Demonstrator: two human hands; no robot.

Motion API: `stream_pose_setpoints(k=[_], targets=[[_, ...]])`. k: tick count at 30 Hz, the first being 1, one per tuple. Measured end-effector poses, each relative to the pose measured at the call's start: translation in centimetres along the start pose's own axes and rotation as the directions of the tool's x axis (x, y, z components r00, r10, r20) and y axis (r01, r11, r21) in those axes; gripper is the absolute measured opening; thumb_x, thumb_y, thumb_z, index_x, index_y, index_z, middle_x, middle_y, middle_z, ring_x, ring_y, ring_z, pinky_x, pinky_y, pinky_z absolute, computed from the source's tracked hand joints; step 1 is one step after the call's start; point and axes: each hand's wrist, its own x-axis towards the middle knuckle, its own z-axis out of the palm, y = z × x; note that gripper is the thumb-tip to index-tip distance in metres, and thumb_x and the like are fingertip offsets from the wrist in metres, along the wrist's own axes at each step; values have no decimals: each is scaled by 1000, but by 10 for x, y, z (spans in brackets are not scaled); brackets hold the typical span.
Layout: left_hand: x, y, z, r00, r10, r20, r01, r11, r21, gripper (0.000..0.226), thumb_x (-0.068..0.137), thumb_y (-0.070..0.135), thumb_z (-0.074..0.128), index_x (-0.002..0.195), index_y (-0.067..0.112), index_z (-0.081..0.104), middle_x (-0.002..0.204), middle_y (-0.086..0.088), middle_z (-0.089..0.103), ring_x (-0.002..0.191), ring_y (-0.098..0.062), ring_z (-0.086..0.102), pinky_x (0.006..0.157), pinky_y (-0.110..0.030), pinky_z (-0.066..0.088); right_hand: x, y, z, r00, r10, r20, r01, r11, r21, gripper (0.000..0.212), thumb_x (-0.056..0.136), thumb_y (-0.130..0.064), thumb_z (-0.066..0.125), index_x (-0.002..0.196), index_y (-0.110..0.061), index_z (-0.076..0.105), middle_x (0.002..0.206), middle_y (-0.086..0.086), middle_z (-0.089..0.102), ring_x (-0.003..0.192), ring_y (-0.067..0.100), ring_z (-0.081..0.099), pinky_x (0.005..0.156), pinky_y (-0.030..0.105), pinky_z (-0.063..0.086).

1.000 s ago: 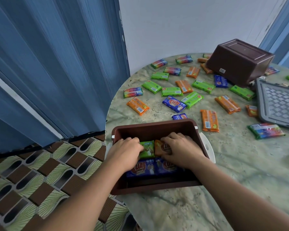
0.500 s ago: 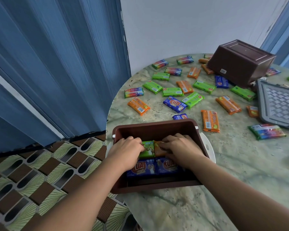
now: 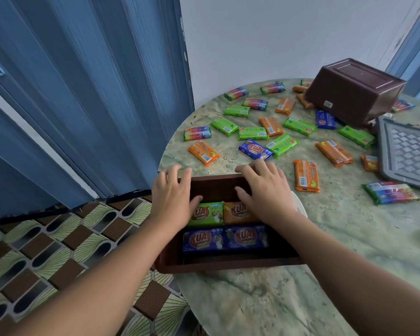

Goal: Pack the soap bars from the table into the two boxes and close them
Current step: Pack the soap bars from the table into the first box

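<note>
Marbled green table [image 3: 349, 238] beside blue folding door [image 3: 83, 93], patterned floor [image 3: 46, 251]

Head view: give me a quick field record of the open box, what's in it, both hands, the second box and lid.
open box: brown plastic box at the table's near edge, no lid on
contents: green soap bar, orange soap bar, two blue soap bars, flat in two rows
left hand: fingers straight, over the box's far left rim
right hand: fingers straight, over the far right rim
second box: brown plastic box upside down, far right
lid: grey lattice lid lying at right
loose bars: many on the marbled round table
</note>
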Motion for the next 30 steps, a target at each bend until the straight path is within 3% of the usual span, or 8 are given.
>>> stream_pose_setpoints(k=[2, 4, 8, 15, 21, 30], targets=[[8, 0, 6, 986, -64, 155, 69, 997, -27, 65, 91, 58, 63, 138, 21, 40, 136, -9, 46, 121, -32, 46, 88, -43, 52, 16, 1, -4, 980, -9, 201, 18, 999, -42, 52, 92, -51, 65, 139, -36, 49, 134, -2, 52, 126, 26, 48, 107, 45, 39], [14, -2, 9, 976, -76, 205, 96, 991, -91, 49, 97, 51, 59, 131, 21, 41, 129, -8, 49, 118, -32, 46, 77, -41, 50, 29, 3, -4, 941, -12, 339, 39, 997, -72, 44, 96, -52, 59, 136, -38, 47, 131, -3, 59, 124, 26, 52, 104, 45, 41], [31, -10, 13, 983, -6, 184, 23, 996, -87, 39, 99, 48, 55, 123, 21, 41, 120, -7, 51, 113, -30, 48, 67, -36, 41, 33, 7, 2, 949, -25, 314, 53, 995, -79, 26, 101, -50, 52, 122, -36, 47, 118, -3, 64, 114, 27, 57, 94, 43, 44], [85, -33, 25, 972, 101, 211, -83, 992, -95, 39, 99, 49, 56, 122, 22, 41, 118, -6, 48, 111, -29, 46, 67, -38, 39, 55, 3, 18, 967, 67, 245, -49, 996, -78, 24, 98, -46, 57, 119, -35, 50, 114, -4, 64, 110, 27, 60, 85, 42, 46], [136, -51, 35, 942, 249, 226, -219, 964, -150, 42, 99, 48, 56, 128, 23, 41, 124, -7, 47, 114, -29, 43, 70, -37, 38, 76, -11, 28, 952, 229, 204, -210, 972, -109, 23, 96, -44, 60, 115, -36, 49, 117, -6, 65, 111, 28, 60, 86, 42, 47], [147, -48, 36, 931, 308, 196, -291, 951, -107, 46, 99, 49, 55, 132, 22, 38, 130, -8, 47, 118, -29, 45, 72, -36, 37, 72, -16, 31, 935, 313, 167, -294, 947, -129, 27, 97, -46, 59, 121, -36, 52, 121, -6, 64, 115, 25, 58, 90, 40, 43]])
